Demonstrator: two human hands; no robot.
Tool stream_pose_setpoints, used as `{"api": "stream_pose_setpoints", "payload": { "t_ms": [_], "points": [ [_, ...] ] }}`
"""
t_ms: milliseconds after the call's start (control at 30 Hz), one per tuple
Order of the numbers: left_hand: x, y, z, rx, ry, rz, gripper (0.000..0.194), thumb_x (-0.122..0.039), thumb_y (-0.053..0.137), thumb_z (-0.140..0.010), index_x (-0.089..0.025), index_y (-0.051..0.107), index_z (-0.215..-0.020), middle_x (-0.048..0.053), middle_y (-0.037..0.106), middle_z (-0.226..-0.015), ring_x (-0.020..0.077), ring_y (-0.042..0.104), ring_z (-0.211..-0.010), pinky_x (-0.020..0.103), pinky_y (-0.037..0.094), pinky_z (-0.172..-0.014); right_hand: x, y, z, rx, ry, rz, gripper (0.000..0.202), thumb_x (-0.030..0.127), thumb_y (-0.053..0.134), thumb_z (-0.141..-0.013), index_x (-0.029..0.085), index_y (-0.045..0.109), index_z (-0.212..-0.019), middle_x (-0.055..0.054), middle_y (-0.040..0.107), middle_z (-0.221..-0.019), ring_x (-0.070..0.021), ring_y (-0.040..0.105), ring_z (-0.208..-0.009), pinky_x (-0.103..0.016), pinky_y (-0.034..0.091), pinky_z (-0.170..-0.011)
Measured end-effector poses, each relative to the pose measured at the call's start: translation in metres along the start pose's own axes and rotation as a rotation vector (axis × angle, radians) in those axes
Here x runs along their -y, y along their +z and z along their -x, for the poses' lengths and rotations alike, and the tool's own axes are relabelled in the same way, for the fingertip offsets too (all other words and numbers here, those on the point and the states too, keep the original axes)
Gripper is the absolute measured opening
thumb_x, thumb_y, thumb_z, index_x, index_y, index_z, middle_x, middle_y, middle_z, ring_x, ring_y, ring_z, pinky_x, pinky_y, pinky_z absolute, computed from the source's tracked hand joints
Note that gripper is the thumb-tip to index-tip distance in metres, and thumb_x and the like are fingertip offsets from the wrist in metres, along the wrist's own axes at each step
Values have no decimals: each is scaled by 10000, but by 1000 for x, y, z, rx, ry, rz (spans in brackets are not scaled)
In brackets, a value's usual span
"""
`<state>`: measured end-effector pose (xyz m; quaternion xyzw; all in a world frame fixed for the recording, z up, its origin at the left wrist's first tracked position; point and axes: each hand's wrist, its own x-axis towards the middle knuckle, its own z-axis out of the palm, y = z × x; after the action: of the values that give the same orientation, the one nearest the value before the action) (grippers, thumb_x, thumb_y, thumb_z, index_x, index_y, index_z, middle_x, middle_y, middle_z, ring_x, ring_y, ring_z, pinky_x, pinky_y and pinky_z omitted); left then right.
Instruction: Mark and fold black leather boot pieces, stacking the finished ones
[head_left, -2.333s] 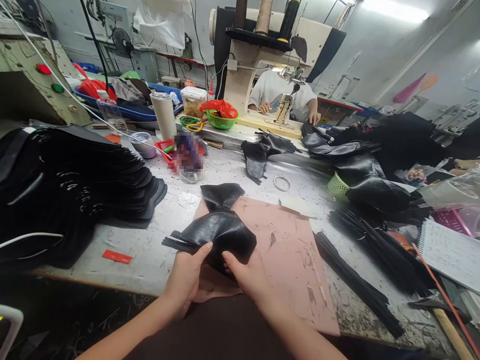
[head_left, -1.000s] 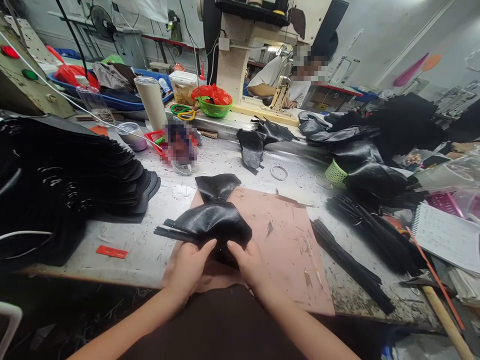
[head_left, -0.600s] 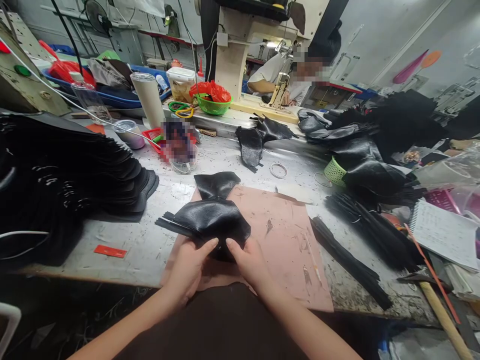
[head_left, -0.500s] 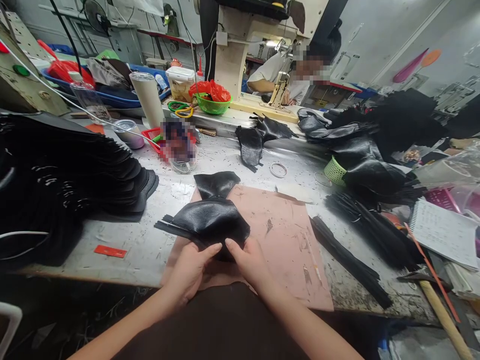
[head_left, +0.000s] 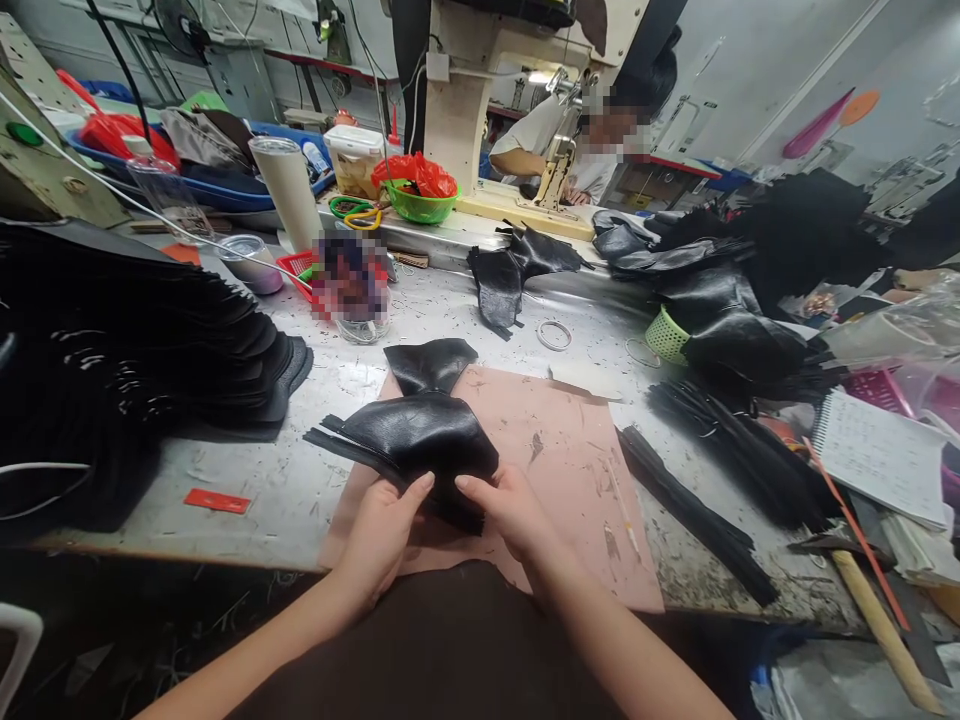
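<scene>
Left hand, head view: the left hand [head_left: 386,530] grips the near edge of the glossy black leather piece [head_left: 420,430], thumb on top, fingers mostly hidden below.
Right hand: the right hand [head_left: 517,505] pinches the same edge, thumb tip near the other thumb, fingers out of sight underneath.
Leather piece: above the near-left part of the pink board [head_left: 559,450], middle bulging, strip-like ends jutting left, narrower flap reaching away from the hands.
Bench, left: thick stack of black pieces [head_left: 142,340] on the workbench [head_left: 307,475]; small red tag [head_left: 217,500] near the front edge.
Bench, right: loose black strips [head_left: 697,515] just beside the board; hammer [head_left: 877,610] and spiral notebook [head_left: 877,455] farther right.
Beyond the board: white ring [head_left: 553,335], second black leather piece [head_left: 499,285].
Sewing machine: upright column of the sewing machine [head_left: 457,110] at the far side; a co-worker [head_left: 517,155] sits behind, partly hidden.
</scene>
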<state>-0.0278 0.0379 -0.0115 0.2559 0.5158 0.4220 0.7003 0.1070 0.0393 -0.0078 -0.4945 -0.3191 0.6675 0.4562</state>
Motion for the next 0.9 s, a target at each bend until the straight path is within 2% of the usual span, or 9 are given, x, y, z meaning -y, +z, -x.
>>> {"api": "stream_pose_setpoints", "payload": {
  "t_ms": [133,233,333,500,733,900],
  "points": [
    [0,-1,1,10,15,34,440,-373,698,-647,-150,616,-1017,70,712,-846,253,640,-851,346,520,-715,-3,1,0,-45,-80,78,209,310,687,-585,148,650,-712,-14,674,-686,-185,615,-688,-311,478,-687],
    [0,-3,1,-9,79,-56,446,-345,732,-611,-145,629,-997,72,705,-912,250,623,-913,338,496,-800,-4,3,0,-78,-110,136,181,302,664,-609,146,645,-698,-13,666,-671,-181,608,-671,-302,480,-657],
    [-1,-4,0,-48,126,-156,399,-321,765,-557,-132,666,-895,69,715,-841,257,635,-862,329,504,-770,-3,4,2,-59,-116,152,182,313,661,-615,147,649,-691,-14,664,-676,-180,608,-681,-294,479,-653],
    [1,-1,0,-38,156,-143,358,-362,740,-578,-129,675,-843,63,715,-766,249,646,-785,332,514,-723,-2,2,2,-5,-37,70,234,337,692,-572,145,642,-696,-7,654,-642,-165,601,-640,-292,474,-649],
    [5,-3,-1,-39,144,-214,316,-397,703,-623,-123,673,-777,77,711,-765,245,639,-756,330,502,-722,-5,-2,0,-103,-47,271,184,320,642,-600,154,581,-653,14,578,-581,-137,538,-560,-265,451,-550],
    [6,-7,-3,-64,141,-315,407,-361,734,-583,-130,660,-910,90,711,-862,278,631,-859,335,500,-738,-7,-4,1,-83,-123,368,178,332,588,-659,157,561,-672,6,560,-611,-143,530,-594,-261,450,-550]
  ]
}}
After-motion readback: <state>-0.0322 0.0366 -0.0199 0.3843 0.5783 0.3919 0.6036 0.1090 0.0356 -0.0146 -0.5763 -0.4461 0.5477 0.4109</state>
